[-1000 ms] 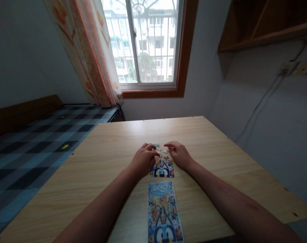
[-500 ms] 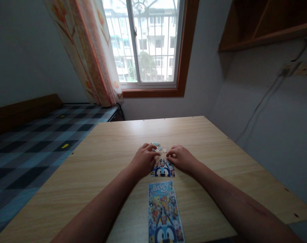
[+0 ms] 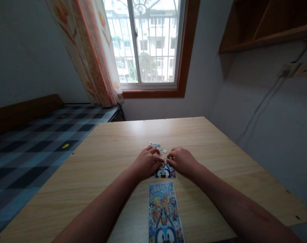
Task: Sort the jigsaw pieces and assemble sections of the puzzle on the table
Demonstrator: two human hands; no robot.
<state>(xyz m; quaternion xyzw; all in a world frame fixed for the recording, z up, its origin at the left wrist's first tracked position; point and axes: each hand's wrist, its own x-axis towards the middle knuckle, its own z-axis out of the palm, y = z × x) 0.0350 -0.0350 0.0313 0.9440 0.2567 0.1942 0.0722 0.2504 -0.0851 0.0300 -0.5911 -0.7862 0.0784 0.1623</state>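
Left-hand grip (image 3: 147,163): curled loosely over the left side of the partly built puzzle (image 3: 163,173), lower middle of the frame. Bent at the fingers, with thumb tucked in low. Honestly can't tell whether pinching a piece or not, way too small at this range.

Right-hand grip (image 3: 183,161): parked at the puzzle's upper right edge, with thumb and index bent close together. Same deal, can't tell whether pinching anything. Pretty near the left fingertips, just across a small gap.

Puzzle: flat in the lower middle of the frame, between both hands and partly hidden by them. Showing a blue dog face along the bottom edge.

Loose pieces (image 3: 155,145): piled just above the left fingers, mostly pale blue and whitish.

Lone pale piece (image 3: 165,151): lying between the two hands, a bit right of the pile.

Bluey picture sheet (image 3: 165,212): flat at bottom center, just below the puzzle and apart from it. Printed with a crowd of characters plus a big blue dog face.

Surface (image 3: 105,148): light wood grain, filling most of the lower frame.

Bed (image 3: 42,141): off to the left, covered in blue and black checks.

Window (image 3: 155,50): top center, brown-framed, beside an orange flowery curtain (image 3: 87,50).

Wooden shelf (image 3: 244,45): upper right corner, above a wall socket (image 3: 288,70) with a dangling cable (image 3: 259,104).
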